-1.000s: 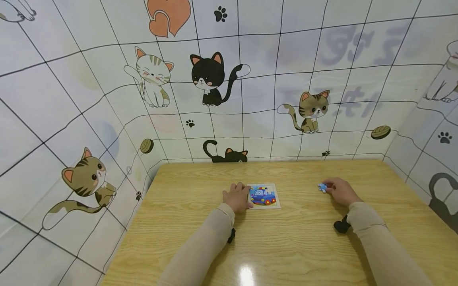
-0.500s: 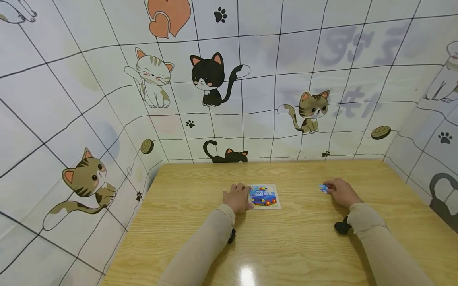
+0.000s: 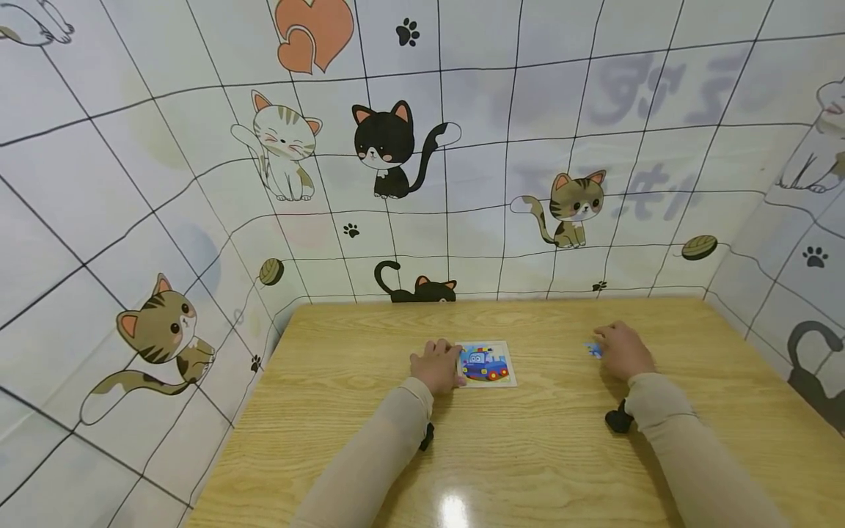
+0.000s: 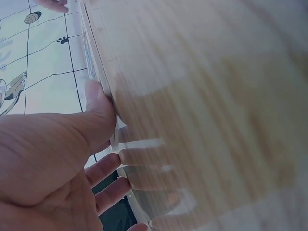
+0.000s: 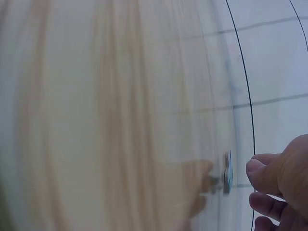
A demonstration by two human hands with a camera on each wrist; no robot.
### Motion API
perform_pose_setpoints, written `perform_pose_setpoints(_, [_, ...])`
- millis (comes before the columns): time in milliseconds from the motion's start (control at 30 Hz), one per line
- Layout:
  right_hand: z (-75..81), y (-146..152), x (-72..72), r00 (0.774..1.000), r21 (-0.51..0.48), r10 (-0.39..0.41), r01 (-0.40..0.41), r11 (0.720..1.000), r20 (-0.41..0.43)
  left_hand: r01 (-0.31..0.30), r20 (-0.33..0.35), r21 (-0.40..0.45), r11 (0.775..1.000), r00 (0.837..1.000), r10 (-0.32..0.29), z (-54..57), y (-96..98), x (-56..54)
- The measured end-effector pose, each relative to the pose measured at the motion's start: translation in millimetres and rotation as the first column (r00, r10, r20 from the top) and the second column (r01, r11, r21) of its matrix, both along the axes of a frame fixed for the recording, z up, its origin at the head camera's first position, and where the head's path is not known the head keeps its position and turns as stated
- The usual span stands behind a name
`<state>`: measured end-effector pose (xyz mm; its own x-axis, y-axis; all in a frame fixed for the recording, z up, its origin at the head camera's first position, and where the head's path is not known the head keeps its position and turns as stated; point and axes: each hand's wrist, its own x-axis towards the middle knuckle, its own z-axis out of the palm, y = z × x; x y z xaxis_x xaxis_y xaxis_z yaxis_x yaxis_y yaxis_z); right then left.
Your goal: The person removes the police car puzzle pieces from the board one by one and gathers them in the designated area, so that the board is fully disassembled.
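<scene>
In the head view a small square jigsaw puzzle (image 3: 485, 364) with a blue cartoon car and a pale border lies on the table. My left hand (image 3: 436, 365) holds it at its left side, the thumb (image 4: 98, 103) against the edge and other fingertips down on the table. To the right, a small blue jigsaw piece (image 3: 593, 350) lies on the table. My right hand (image 3: 623, 352) hovers just beside and over it. The right wrist view shows a gap between the thumb (image 5: 264, 171) and the piece (image 5: 228, 173); the fingers are loosely bent and hold nothing.
The wooden table (image 3: 528, 455) meets a wall covering (image 3: 475, 183) with printed cats and grid lines at the back and sides. A black wrist device (image 3: 619, 418) hangs under the right sleeve. Light glares on the table's front.
My right hand has let go of the blue jigsaw piece, which now lies on the table, and has lifted slightly and shifted left. The left hand and puzzle stay in place.
</scene>
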<state>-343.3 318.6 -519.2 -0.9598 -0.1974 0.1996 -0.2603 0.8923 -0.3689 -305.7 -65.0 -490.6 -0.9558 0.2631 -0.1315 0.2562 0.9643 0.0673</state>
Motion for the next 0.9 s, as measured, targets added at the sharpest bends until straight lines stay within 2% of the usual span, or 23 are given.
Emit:
perform_pose_setpoints(367, [23.4,-77,2.6,0.988,-0.113,0.137,-0.129,0.985,0.066,0.005,-0.012,0.007,1.000,1.000,-0.005,-5.7,1.2,-2.1])
perform_pose_setpoints(633, [19.0,-123,-7.2,0.970,-0.126,0.219,-0.205,0.971,0.107,0.008,-0.012,-0.002,1.000,1.000,-0.008,-9.9,0.2,-5.1])
perform_pose_setpoints(767, [18.8,-141,-8.8,0.952,-0.139,0.277,-0.258,0.956,0.134,0.002,-0.007,0.006,1.000,1.000,-0.002,-10.7,0.3,-7.6])
perform_pose_setpoints(900, [17.4,-152,-10.9,0.933,-0.116,0.336,-0.323,0.939,0.130,0.003,-0.002,-0.009,1.000,1.000,-0.003,-7.0,1.2,-5.9])
